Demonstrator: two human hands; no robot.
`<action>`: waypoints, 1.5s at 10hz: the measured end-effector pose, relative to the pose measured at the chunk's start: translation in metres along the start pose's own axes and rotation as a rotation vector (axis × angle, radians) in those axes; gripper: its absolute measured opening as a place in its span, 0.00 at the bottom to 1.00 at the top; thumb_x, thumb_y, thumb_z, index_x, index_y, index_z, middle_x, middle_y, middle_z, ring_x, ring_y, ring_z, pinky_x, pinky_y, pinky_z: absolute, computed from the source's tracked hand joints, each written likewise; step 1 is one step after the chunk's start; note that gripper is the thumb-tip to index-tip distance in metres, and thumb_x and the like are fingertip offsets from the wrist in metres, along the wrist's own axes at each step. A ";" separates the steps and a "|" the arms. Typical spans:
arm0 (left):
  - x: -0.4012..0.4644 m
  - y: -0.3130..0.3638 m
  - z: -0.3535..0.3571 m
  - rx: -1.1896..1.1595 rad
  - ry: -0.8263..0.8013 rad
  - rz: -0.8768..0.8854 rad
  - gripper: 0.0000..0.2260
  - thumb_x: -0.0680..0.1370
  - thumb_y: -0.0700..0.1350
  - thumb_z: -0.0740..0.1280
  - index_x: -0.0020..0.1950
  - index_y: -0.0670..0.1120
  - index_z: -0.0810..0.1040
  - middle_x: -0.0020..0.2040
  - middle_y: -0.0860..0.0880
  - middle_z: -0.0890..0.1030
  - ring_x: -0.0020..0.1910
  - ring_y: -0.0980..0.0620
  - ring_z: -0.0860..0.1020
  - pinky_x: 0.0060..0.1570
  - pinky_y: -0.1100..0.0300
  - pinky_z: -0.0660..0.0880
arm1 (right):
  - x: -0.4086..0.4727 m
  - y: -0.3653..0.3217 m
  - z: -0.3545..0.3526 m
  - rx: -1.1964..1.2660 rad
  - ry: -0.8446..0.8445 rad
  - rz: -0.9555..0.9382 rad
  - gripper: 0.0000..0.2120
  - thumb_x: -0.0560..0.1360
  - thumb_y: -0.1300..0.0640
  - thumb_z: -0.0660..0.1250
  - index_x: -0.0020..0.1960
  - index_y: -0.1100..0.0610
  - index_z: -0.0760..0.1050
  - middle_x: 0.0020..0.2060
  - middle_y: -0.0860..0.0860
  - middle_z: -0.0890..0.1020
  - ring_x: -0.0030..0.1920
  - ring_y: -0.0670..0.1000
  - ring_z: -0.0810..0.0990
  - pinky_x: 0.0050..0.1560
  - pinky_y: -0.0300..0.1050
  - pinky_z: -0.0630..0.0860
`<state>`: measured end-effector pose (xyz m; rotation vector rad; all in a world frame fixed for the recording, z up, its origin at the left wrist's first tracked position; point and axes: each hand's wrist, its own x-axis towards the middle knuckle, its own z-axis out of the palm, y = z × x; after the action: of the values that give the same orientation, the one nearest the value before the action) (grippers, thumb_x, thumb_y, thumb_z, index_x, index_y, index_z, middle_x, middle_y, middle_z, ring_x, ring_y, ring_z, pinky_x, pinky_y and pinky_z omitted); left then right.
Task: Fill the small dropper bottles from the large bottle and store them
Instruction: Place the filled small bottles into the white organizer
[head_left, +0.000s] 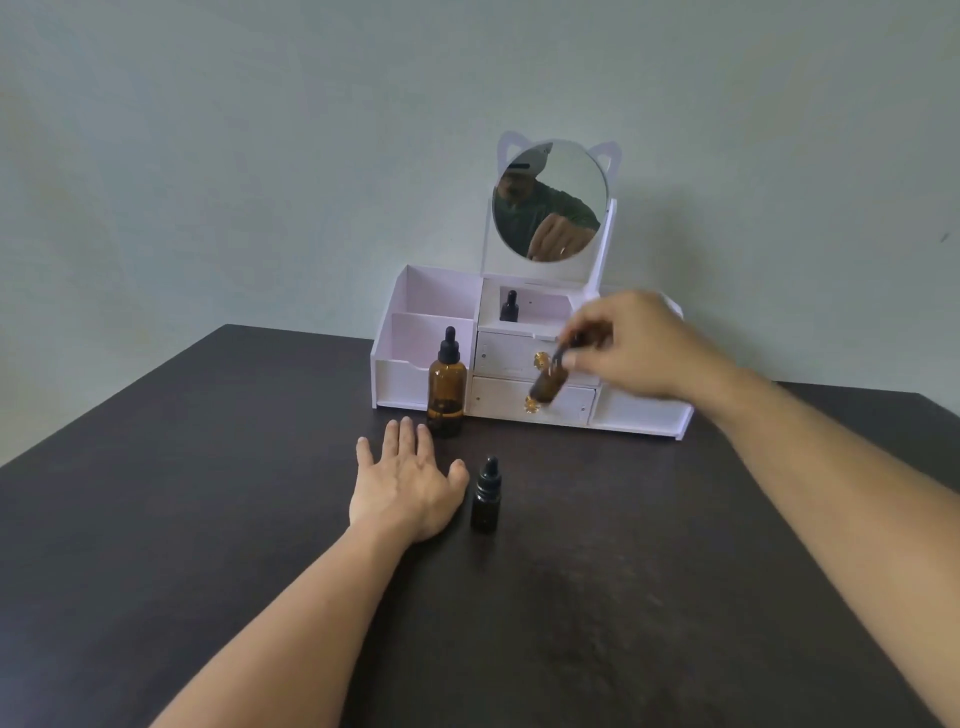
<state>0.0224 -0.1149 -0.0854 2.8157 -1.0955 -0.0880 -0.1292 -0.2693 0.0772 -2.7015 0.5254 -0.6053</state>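
table (218, 519): dark, flat, stable; carries everything.
organizer (644, 415): white, thin panels with a cat-ear mirror (566, 176); looks light, likely to slide if bumped. Open middle cubby already holds one small dropper bottle (509, 307), upright.
large bottle (447, 387): amber glass, black dropper cap, upright just in front of organizer's left side. Rigid, breakable, smooth; take it round the body, not the bulb.
right hand (631, 345): fingertips pinched on a small amber bottle (548, 382) near its cap end, bottle tilted, in the air in front of the drawers. Motion-blurred, so cap seating unclear. Light, slick glass; the neck pinch probably lets it swing.
left hand (405, 483): flat on table, fingers spread, holding nothing.
dark small bottle (486, 496): upright just beside the left thumb, capped. Tips easily; grip the body.
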 end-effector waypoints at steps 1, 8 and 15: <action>0.000 0.000 -0.001 0.003 -0.008 -0.003 0.33 0.79 0.63 0.42 0.80 0.46 0.45 0.80 0.45 0.44 0.79 0.47 0.40 0.75 0.41 0.40 | 0.039 0.001 -0.012 -0.006 0.296 0.016 0.09 0.71 0.58 0.73 0.51 0.53 0.82 0.45 0.52 0.83 0.44 0.52 0.80 0.50 0.45 0.77; -0.001 0.002 -0.001 -0.003 -0.003 -0.002 0.33 0.79 0.62 0.42 0.80 0.45 0.44 0.80 0.45 0.44 0.79 0.47 0.40 0.75 0.41 0.41 | 0.098 0.023 0.046 -0.124 0.051 0.079 0.13 0.74 0.60 0.70 0.59 0.58 0.77 0.54 0.57 0.81 0.53 0.57 0.79 0.54 0.48 0.77; 0.001 0.000 0.002 -0.011 -0.003 -0.004 0.34 0.79 0.63 0.42 0.79 0.45 0.44 0.80 0.45 0.44 0.79 0.48 0.40 0.75 0.41 0.41 | 0.027 0.005 0.036 0.017 0.117 -0.071 0.12 0.72 0.62 0.70 0.56 0.56 0.78 0.50 0.52 0.82 0.49 0.51 0.80 0.54 0.48 0.78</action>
<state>0.0226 -0.1159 -0.0869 2.8089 -1.0870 -0.0988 -0.0910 -0.2769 0.0535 -2.6902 0.4522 -0.7876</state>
